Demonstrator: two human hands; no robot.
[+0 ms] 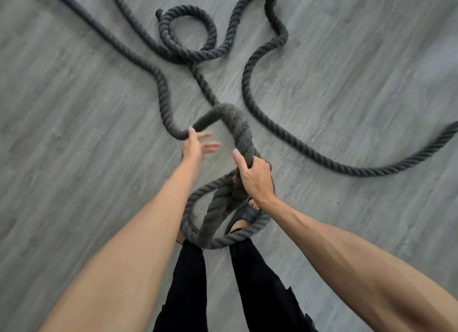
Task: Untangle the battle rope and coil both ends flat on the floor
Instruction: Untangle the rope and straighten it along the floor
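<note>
The rope (359, 171) sprawls over most of the floor (74, 108); long strands wander from the upper left corner, the top edge and the right edge toward the centre of the frame.

The right hand (255, 178), just below centre, is wrapped firmly round a thick stretch of rope and lifts it; from that grip a raised bend (233, 113) arches up and over toward the left. The left hand (195, 148) is at the bend's lower left end with fingers straight and spread; its thumb is at the rope, but nothing is clasped, and the hand is blurred.

At upper centre a small coil (186, 11) lies flat, a single ring with the rope's end beside it at its upper left; that looks like a start on one end, no more. At lower centre a second loop (192, 200) lies round the person's feet, with a strand crossing inside it and a sandal (245, 212) showing through; black trousers (190, 282) fill the bottom edge.

By my reading the task is early to middling; strands cross below the small coil, the raised bend needs working free, the feet are inside the lower loop, and the long runs have yet to be wound in. Where the other end lies I cannot tell.
</note>
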